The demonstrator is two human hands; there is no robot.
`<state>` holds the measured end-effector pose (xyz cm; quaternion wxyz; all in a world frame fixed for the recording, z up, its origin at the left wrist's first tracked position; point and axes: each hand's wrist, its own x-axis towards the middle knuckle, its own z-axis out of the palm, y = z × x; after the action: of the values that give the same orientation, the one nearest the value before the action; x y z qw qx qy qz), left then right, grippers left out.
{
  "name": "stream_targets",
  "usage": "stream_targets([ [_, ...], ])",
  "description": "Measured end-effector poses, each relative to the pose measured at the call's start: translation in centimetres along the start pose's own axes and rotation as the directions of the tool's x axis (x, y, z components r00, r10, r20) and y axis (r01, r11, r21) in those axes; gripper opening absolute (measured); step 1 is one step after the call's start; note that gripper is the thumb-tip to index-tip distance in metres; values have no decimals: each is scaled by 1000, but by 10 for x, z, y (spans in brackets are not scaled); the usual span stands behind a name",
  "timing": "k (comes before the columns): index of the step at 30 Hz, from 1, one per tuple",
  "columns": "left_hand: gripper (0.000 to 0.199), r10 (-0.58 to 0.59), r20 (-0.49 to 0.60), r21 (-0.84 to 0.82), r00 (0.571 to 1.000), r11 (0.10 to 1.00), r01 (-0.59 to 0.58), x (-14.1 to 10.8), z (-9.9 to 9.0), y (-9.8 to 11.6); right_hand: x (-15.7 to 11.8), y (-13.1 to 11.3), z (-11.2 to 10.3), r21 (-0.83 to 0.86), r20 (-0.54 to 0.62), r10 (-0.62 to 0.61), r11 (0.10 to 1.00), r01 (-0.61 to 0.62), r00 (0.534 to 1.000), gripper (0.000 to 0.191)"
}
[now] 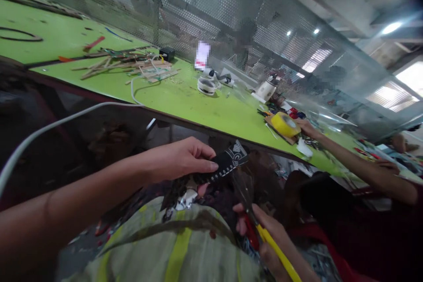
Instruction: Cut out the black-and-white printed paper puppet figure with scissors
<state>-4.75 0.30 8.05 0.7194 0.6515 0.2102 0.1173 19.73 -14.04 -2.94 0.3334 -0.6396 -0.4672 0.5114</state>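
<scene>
Green workbench (pixel 198 110) beyond left hand (pixel 188 157); hand pinches black printed strip (pixel 228 161) between thumb and fingers, free end jutting rightward. Right hand (pixel 273 225), curled around yellow-and-red-handled shears (pixel 264 234), below strip. Strip probably light, flexible, easily creased: best gripped flat, near edge.

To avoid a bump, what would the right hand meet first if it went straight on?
Scissors leading, the right hand would probably meet the black strip in the left hand; depth is unclear.
</scene>
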Motion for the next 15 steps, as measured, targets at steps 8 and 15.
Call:
stream_targets([
  [8,28,-61,-13,106,998,992,62,6,-8,-3,-21,-58,17,-228,91,-256,936,270,962,79],
  [15,32,-29,-66,254,997,966,45,9,-10,-1,-22,-79,35,-84,53,-348,932,351,936,63],
])
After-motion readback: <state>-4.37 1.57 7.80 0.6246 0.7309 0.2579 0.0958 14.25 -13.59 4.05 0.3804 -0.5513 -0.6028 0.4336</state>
